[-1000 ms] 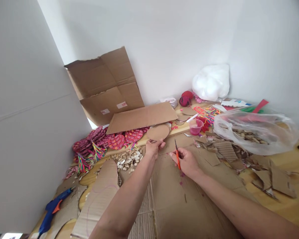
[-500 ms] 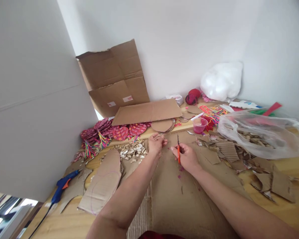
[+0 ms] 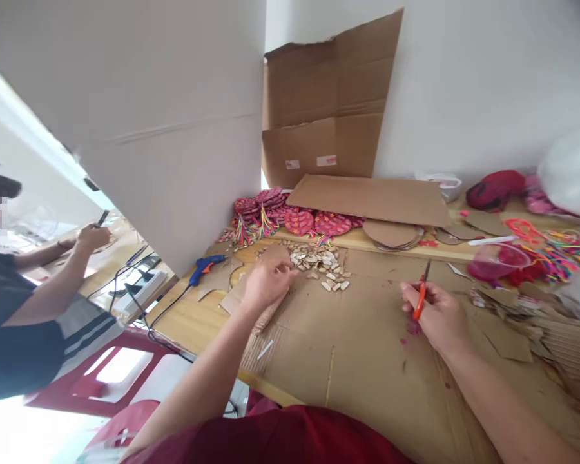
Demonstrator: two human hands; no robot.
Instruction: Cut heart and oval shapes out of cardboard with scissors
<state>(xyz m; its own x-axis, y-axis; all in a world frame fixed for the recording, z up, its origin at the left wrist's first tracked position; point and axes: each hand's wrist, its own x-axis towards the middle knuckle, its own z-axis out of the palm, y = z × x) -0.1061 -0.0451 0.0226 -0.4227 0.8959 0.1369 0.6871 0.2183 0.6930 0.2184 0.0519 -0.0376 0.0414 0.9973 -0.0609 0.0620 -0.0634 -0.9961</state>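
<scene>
Right hand (image 3: pixel 437 316), 4 o'clock from view centre: closed round one pair of orange-handled scissors (image 3: pixel 420 301). Left hand (image 3: pixel 269 283), 7 o'clock: fingers curled over one cut cardboard piece (image 3: pixel 276 252), partly hiding it; cannot tell if gripping. One blue glue gun (image 3: pixel 205 267), 8 o'clock. Two labels (image 3: pixel 326 160) on upright cardboard (image 3: pixel 338 96), 12 to 1 o'clock; print illegible. Peanut shells (image 3: pixel 323 261), 4 o'clock, overlapping, uncountable. White bag (image 3: pixel 573 167), 3 o'clock, cut off.

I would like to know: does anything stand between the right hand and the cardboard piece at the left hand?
Nothing tall. Some peanut shells lie low on the cardboard sheet near the far side of the path, and the left hand itself covers part of the cardboard piece.
</scene>
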